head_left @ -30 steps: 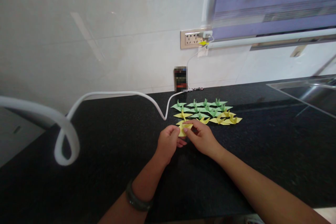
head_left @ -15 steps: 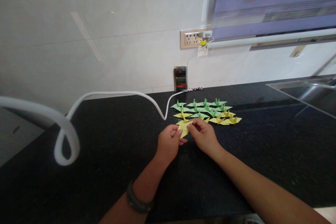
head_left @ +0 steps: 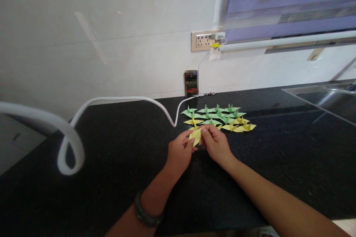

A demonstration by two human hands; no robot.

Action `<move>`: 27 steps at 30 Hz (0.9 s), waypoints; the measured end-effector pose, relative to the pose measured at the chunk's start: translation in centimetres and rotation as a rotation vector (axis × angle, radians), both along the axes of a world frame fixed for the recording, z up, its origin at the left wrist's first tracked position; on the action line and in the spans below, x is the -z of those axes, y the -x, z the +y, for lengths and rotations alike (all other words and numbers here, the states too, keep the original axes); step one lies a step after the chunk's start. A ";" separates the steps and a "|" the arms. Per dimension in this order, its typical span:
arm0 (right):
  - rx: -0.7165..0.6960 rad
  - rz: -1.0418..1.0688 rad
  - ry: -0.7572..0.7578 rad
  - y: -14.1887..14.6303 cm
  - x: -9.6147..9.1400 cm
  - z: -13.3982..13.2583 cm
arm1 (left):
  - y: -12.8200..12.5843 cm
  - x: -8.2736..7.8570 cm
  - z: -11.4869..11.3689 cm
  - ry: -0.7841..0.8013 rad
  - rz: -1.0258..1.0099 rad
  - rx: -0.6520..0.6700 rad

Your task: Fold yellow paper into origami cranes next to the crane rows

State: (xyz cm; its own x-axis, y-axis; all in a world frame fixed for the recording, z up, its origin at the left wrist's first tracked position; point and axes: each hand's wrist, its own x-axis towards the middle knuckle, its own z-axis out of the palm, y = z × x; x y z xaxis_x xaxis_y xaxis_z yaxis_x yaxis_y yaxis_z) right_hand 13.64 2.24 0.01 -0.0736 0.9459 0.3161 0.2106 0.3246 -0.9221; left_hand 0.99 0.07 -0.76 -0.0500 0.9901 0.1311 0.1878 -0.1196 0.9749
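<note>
Both of my hands pinch one piece of folded yellow paper just above the black countertop. My left hand grips its left edge with thumb and fingers closed. My right hand holds its upper right part, fingers pressed together. Directly behind the paper lie several finished origami cranes, green at the back and yellow in front, set in rows. A dark bracelet is on my left wrist.
A thick white cable loops over the left of the counter and runs to a small dark device leaning on the white wall. A wall socket has a charger plugged in. A steel sink sits at the far right.
The yellow paper has turned from lying flat between my fingers to a narrower, tilted shape, and my hands have come closer together and slightly up.
</note>
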 end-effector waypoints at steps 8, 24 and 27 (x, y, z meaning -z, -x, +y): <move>-0.021 -0.045 -0.041 0.0 0.3 0.0 | -0.1 -0.8 0.0 0.117 -0.219 0.024; -0.128 0.066 0.020 0.4 0.7 -0.3 | 0.2 -1.0 0.2 0.186 -0.286 -0.011; -0.123 0.100 0.020 0.6 0.7 -0.4 | 0.2 -1.0 0.2 0.170 -0.271 -0.024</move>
State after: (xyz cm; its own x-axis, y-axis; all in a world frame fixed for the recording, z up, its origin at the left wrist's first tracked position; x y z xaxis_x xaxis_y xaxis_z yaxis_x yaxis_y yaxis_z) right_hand 13.01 1.88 -0.68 -0.1580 0.9378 0.3091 0.0771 0.3238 -0.9430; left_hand 0.80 0.23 0.25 -0.0843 0.9948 -0.0576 -0.0810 0.0508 0.9954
